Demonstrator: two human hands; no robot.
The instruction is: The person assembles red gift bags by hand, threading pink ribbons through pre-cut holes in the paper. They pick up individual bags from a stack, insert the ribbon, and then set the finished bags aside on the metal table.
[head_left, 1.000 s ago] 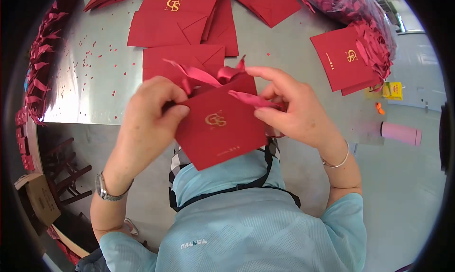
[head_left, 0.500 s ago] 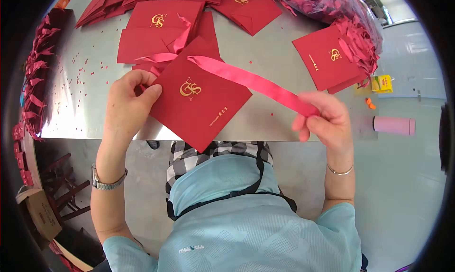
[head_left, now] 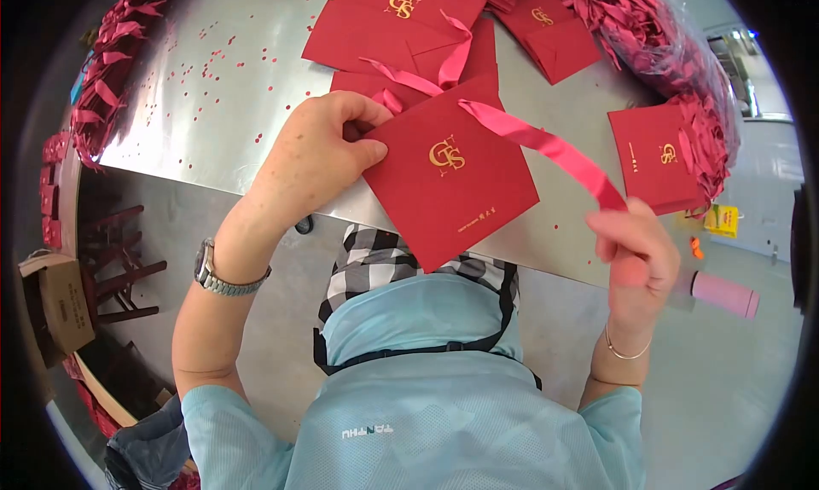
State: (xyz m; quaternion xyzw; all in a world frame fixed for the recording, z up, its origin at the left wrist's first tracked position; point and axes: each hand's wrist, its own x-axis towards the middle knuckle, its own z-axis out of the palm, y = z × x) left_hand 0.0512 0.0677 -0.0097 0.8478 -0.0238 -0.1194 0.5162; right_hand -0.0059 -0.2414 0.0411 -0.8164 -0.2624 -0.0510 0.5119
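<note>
My left hand (head_left: 320,153) pinches the left edge of a small red paper bag (head_left: 461,187), thumb on the front. The bag is tilted, with a gold monogram and small gold lettering facing up. A pink ribbon (head_left: 546,144) comes out of a hole near its top corner and stretches to the right. My right hand (head_left: 640,251) has its fingers closed at the far end of that ribbon; the very tip is hidden. Another ribbon end (head_left: 456,59) curls up behind the bag, over the red bags (head_left: 375,29) lying beyond it.
On the metal table (head_left: 196,149) lie scattered red paper dots. A row of ribboned bags (head_left: 107,89) runs along the left. To the right are a plastic-wrapped heap of ribbons (head_left: 648,29) and another red bag (head_left: 653,162). A pink bottle (head_left: 725,294) and yellow box (head_left: 722,221) are further right.
The view has turned, so the table appears shifted and slanted. My left hand still holds the bag. My right hand has moved a little down and right in view, the ribbon still stretched towards it.
</note>
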